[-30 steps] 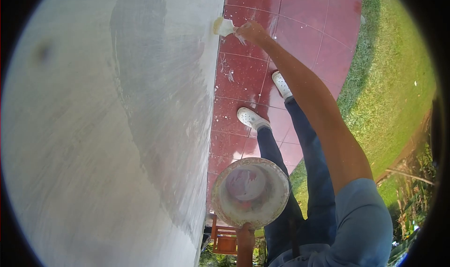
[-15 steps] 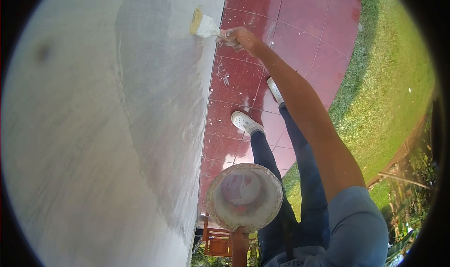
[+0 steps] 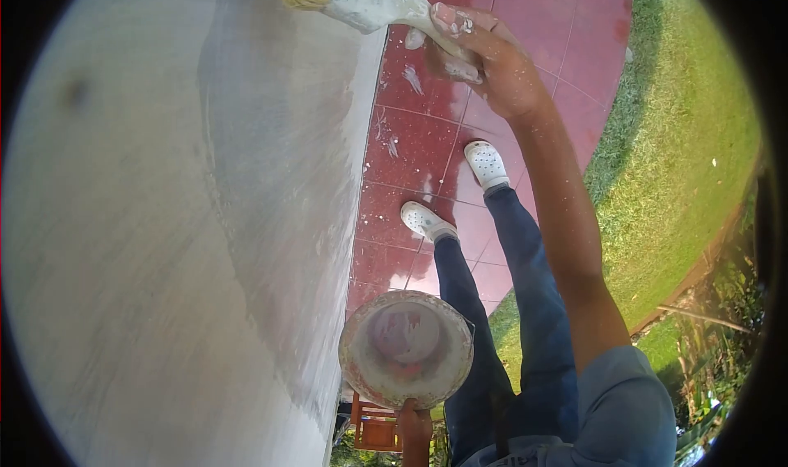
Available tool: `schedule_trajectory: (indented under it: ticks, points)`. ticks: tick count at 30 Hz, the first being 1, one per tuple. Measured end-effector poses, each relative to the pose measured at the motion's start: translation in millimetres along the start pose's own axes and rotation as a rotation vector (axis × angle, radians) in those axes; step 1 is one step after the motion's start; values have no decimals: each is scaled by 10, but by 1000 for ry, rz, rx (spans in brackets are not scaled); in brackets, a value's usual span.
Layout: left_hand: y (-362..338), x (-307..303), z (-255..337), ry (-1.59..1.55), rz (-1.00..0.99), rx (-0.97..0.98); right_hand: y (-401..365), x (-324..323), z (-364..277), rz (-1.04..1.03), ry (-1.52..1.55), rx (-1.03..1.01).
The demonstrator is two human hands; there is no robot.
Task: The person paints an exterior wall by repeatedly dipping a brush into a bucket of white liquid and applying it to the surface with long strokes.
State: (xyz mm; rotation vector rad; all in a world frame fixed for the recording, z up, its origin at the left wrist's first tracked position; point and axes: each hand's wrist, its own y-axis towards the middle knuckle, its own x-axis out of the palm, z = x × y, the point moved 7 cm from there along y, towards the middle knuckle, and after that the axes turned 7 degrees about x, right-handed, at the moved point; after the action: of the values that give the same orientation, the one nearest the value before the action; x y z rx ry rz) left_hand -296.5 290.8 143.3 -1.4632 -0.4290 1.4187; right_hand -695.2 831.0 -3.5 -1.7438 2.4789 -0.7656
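Note:
My right hand, spotted with white paint, is closed around the handle of a wide paintbrush. The brush's pale yellow bristles point left, over the wall, and are partly cut off by the top edge; whether they touch it I cannot tell. At the lower middle, my left hand grips the near rim of a round, paint-stained bucket. The bucket's mouth faces the camera, showing whitish and pinkish residue inside. A darker, damp-looking band runs down the pale wall.
Red floor tiles with white splashes run beside the wall. My feet in white clogs stand on them. Grass lies to the right, with plants at the lower right. A wooden chair shows behind the bucket.
My right hand and the brush have come up much closer to the camera. The bucket has shifted slightly left in my left hand. My right foot shows more fully.

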Motion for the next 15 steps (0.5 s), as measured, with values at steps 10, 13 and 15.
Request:
schedule_trajectory:
  ticks: [10, 13, 15]
  points:
    - [-45, 92, 314, 699, -151, 440, 813, -627, 2607, 293, -935, 569]
    - [-107, 291, 456, 818, -142, 453, 665, -92, 1404, 192, -533, 285]
    - [-144, 297, 541, 731, -172, 396, 273, 68, 457, 219, -562, 211]
